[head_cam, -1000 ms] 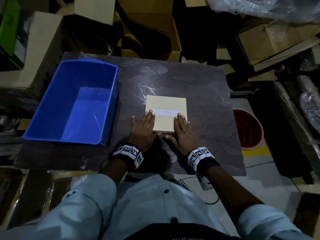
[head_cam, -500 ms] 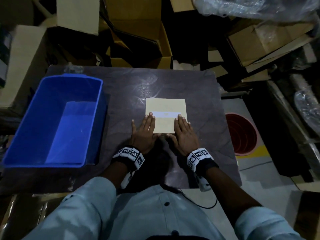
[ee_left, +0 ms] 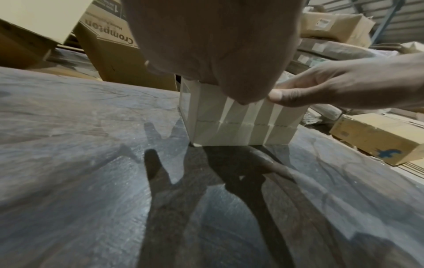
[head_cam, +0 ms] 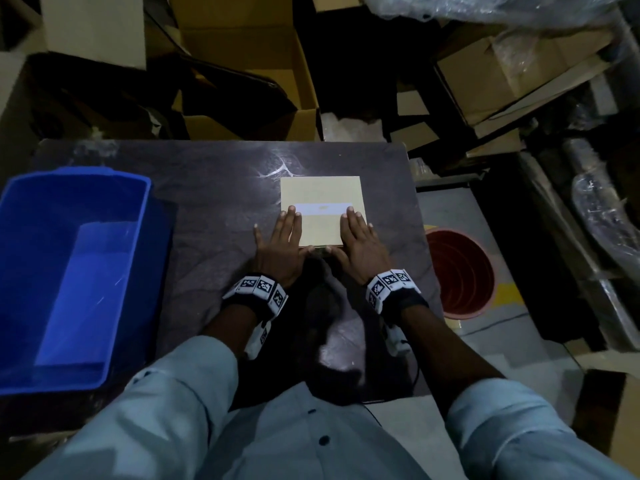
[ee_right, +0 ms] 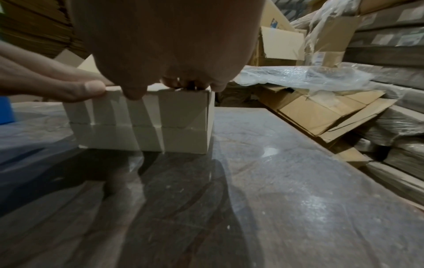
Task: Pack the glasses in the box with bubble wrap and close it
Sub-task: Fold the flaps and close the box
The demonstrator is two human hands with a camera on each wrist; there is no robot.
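A closed cream cardboard box [head_cam: 320, 192] stands on the dark table [head_cam: 214, 202], with a white tape strip [head_cam: 323, 208] across its lid. My left hand [head_cam: 280, 244] lies flat on the lid's near left part, fingers straight and reaching the tape. My right hand [head_cam: 360, 244] lies flat on the near right part in the same way. Both thumbs touch the box's near face at its top edge. In the left wrist view the box [ee_left: 241, 127] sits under my palm; in the right wrist view the box [ee_right: 183, 117] does too. The glasses are hidden.
An empty blue plastic bin [head_cam: 79, 173] takes up the table's left side. A red bucket [head_cam: 460, 271] stands on the floor to the right. Open cardboard boxes [head_cam: 249, 64] and clear plastic wrap [ee_right: 298, 76] are piled behind and right of the table.
Both hands stay flat on the box lid and the box has not moved. Only the head view has shifted, so the blue bin appears further left.
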